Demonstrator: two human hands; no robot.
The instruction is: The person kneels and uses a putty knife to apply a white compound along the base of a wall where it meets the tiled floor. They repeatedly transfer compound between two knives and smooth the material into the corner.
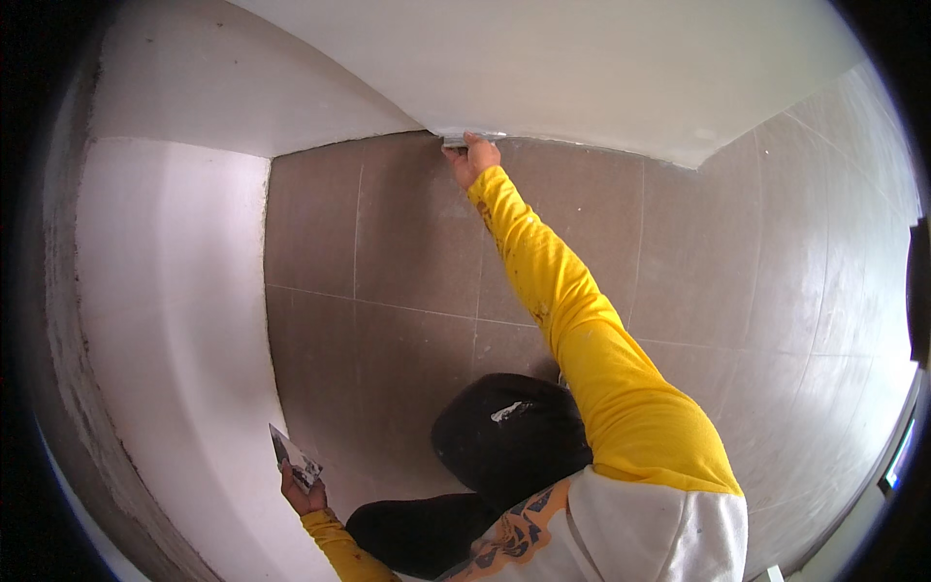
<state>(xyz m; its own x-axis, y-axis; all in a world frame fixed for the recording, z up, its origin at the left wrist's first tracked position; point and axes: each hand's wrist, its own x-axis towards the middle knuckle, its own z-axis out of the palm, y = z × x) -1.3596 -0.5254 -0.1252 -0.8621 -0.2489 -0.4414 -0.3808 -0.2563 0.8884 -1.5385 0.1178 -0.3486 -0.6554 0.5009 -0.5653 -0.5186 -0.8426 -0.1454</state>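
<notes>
With my right arm stretched far forward, my right hand is closed around a putty knife. Only part of its flat metal blade shows; it lies at the foot of the pale wall, where wall and floor meet. The handle is hidden in my fingers. Low on the left, my left hand grips a second flat metal filling blade, smeared with pale filler. That blade points up and away from me, near the low white wall face on the left.
Brown-grey tiles with thin pale joints cover the floor. A white wall face runs along the left and meets a back wall at a corner. The pale wall ends in an outer corner at far right. My dark-trousered knee is bent below me.
</notes>
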